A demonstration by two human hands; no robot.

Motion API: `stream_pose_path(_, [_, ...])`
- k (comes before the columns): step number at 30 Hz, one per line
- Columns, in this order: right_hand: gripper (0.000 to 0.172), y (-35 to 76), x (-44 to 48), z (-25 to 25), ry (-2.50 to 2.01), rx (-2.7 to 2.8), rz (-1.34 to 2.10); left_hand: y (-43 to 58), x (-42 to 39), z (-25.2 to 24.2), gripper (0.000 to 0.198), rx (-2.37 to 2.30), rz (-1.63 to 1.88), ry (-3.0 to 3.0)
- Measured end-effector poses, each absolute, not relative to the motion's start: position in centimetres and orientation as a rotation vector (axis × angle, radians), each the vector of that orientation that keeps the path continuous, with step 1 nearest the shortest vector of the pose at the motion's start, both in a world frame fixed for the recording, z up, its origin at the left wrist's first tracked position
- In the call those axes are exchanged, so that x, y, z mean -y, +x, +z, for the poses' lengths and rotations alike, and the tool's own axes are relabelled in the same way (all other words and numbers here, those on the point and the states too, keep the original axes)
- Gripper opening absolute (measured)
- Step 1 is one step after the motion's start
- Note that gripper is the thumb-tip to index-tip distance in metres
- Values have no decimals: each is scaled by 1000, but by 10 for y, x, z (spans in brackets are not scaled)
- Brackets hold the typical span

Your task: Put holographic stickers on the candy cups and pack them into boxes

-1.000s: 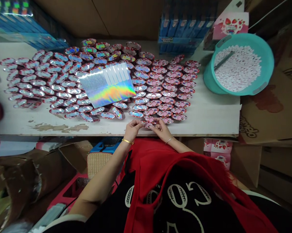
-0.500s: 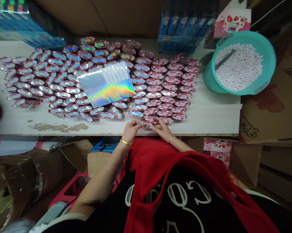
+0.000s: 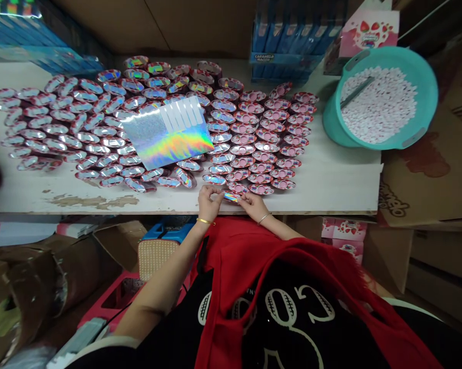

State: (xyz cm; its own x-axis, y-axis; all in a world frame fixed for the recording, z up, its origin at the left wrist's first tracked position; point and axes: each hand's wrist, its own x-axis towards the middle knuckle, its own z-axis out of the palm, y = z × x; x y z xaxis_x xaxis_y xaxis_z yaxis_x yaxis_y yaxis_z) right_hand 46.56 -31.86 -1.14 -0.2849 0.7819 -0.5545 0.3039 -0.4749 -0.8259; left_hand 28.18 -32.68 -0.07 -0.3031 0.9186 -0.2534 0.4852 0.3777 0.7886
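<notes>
— What's on your wrists?
— A slim gold bangle (image 3: pixel 204 221) just below my left hand (image 3: pixel 208 201), and a finer, silvery bracelet (image 3: pixel 264 219) below my right hand (image 3: pixel 254 205).
— And the clothes?
— A black top (image 3: pixel 292 328) with big white rounded lettering across the front, and over it a loose red garment (image 3: pixel 249 256) that falls in folds, its edge slightly fuzzy. My forearms are bare; a pale sleeve hem (image 3: pixel 96 346) shows at the upper arm.

Glossy holographic foil sheet (image 3: pixel 168 136); worn, chipped tabletop (image 3: pixel 330 179).
</notes>
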Motion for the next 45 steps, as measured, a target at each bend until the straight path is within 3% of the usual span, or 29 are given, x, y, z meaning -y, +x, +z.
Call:
stream_pose_path(10, [15,455,314,-1,-1987,1757,1464,291,337,-6,9,-2091,457,1541])
stream_pose_path(23, [28,462,308,-12,-1762,1443,1837,286,330,3,12,-2058,263,1470])
stream_pose_path(37, [26,461,305,2,-2145,1657,1521,288,336,-8,23,-2079,412,1350])
stream_pose_path(43, [24,466,298,10,-1894,1638,1605,258,316,4,36,-1935,497,1547])
stream_pose_path(45, [25,463,286,12,-1781,1593,1585,228,290,14,32,-1920,579,1569])
